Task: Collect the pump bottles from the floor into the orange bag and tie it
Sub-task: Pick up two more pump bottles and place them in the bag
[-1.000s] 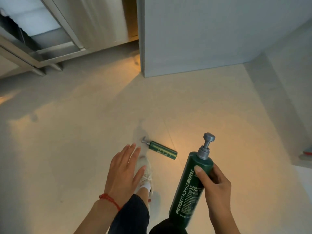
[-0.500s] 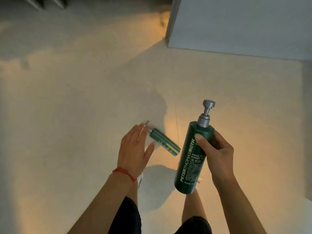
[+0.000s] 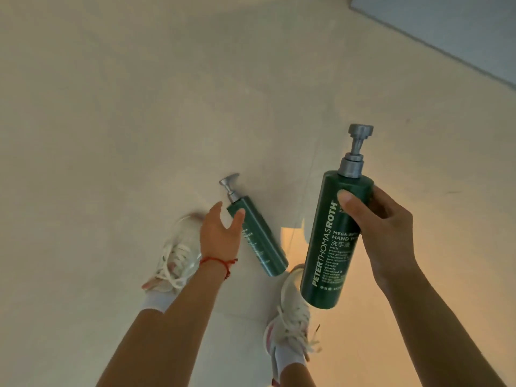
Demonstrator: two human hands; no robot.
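A green pump bottle (image 3: 259, 241) with a silver pump lies on the pale floor between my feet, pump end pointing away. My left hand (image 3: 220, 236), with a red string at the wrist, is down beside the bottle's upper end; its fingers are spread and the thumb lies over the bottle's shoulder, not closed around it. My right hand (image 3: 382, 230) grips a larger dark green pump bottle (image 3: 332, 241) with white lettering and holds it upright above the floor. No orange bag is in view.
My two white laced shoes, the left shoe (image 3: 174, 261) and the right shoe (image 3: 290, 325), stand on the floor on either side of the lying bottle. A grey wall base (image 3: 452, 26) crosses the top right corner. Bare floor stretches to the left and ahead.
The view has dropped lower and closer to the floor. My left hand has come down against the lying bottle, its thumb now over it. My right hand still holds the large bottle.
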